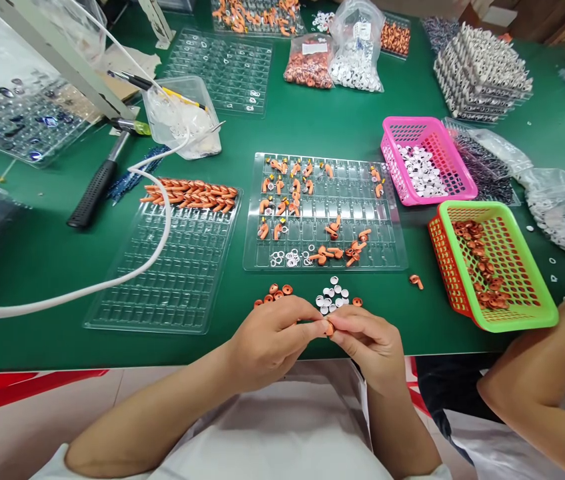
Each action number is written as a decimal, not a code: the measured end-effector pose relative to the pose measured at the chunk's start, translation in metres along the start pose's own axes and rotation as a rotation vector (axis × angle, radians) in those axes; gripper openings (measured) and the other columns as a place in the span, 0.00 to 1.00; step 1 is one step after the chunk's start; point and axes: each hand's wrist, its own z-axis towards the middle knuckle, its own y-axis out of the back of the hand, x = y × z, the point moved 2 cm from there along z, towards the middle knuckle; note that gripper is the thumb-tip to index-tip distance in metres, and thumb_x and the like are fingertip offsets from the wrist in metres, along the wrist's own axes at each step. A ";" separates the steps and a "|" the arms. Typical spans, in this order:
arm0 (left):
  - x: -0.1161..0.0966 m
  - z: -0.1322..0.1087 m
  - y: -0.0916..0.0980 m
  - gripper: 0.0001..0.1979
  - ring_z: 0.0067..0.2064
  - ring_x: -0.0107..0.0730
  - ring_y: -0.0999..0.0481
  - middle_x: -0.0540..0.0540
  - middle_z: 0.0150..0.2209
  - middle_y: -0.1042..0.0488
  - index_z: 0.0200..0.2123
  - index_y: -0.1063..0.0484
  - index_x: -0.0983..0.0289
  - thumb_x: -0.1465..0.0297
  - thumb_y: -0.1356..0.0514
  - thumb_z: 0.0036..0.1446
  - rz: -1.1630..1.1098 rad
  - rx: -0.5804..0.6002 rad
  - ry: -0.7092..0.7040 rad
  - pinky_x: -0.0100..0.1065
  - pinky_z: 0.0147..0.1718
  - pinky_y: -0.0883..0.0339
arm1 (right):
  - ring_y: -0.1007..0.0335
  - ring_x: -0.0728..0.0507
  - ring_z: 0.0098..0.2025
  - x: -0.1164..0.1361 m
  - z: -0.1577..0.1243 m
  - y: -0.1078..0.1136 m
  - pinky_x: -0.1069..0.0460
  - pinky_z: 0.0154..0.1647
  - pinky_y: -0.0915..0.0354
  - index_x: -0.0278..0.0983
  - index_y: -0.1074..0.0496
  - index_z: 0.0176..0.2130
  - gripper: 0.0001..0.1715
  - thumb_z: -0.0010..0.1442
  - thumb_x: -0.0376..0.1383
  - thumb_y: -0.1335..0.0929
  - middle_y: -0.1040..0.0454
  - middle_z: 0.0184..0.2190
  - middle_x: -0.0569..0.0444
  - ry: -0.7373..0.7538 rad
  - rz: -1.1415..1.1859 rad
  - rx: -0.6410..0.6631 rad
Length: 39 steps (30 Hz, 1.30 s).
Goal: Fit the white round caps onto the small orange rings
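Observation:
At the table's front edge my left hand (270, 340) and my right hand (375, 343) meet, fingertips pinched on one small orange earbud shell (330, 328). Fingers cover most of it. Just beyond my fingers lie a loose group of white round caps (333, 293) and several orange round caps (275, 291). Behind these is a clear compartment tray (312, 215) with orange earbud pieces (295, 190) and small white rings (292, 258) in its pockets. A single orange earbud piece (416, 281) rests on the table right of the tray.
To the left are another clear tray (172, 267) with stacked orange stems (192, 195), a white cable (165, 227) and a hammer (100, 177). On the right stand a pink basket (430, 127) and a green basket (537, 293). A co-worker's arm (537, 373) is at far right.

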 end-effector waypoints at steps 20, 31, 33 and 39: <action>-0.001 0.001 -0.001 0.10 0.35 0.29 0.22 0.57 0.34 0.22 0.43 0.27 0.64 0.80 0.46 0.63 0.019 0.002 0.028 0.27 0.31 0.28 | 0.25 0.44 0.38 0.003 -0.002 0.000 0.48 0.37 0.27 0.50 0.22 0.48 0.23 0.59 0.25 0.29 0.20 0.37 0.54 0.066 -0.083 0.004; -0.001 0.000 -0.001 0.10 0.36 0.30 0.22 0.58 0.35 0.22 0.43 0.27 0.65 0.80 0.45 0.63 0.035 -0.022 0.021 0.28 0.31 0.29 | 0.24 0.43 0.39 0.003 -0.003 -0.003 0.47 0.38 0.27 0.50 0.22 0.47 0.23 0.59 0.25 0.30 0.20 0.38 0.53 0.074 -0.081 -0.053; -0.001 0.000 -0.001 0.09 0.36 0.30 0.22 0.58 0.34 0.22 0.42 0.27 0.65 0.80 0.45 0.63 0.035 -0.022 0.028 0.27 0.31 0.29 | 0.24 0.44 0.39 0.002 -0.003 -0.003 0.47 0.38 0.27 0.50 0.22 0.48 0.24 0.59 0.24 0.30 0.20 0.38 0.54 0.085 -0.071 -0.054; -0.001 0.000 -0.001 0.09 0.36 0.30 0.22 0.57 0.35 0.22 0.42 0.27 0.65 0.79 0.45 0.63 0.043 -0.020 0.031 0.27 0.31 0.29 | 0.24 0.43 0.39 0.002 -0.003 -0.004 0.47 0.38 0.27 0.50 0.22 0.48 0.23 0.59 0.25 0.30 0.20 0.38 0.53 0.110 -0.090 -0.065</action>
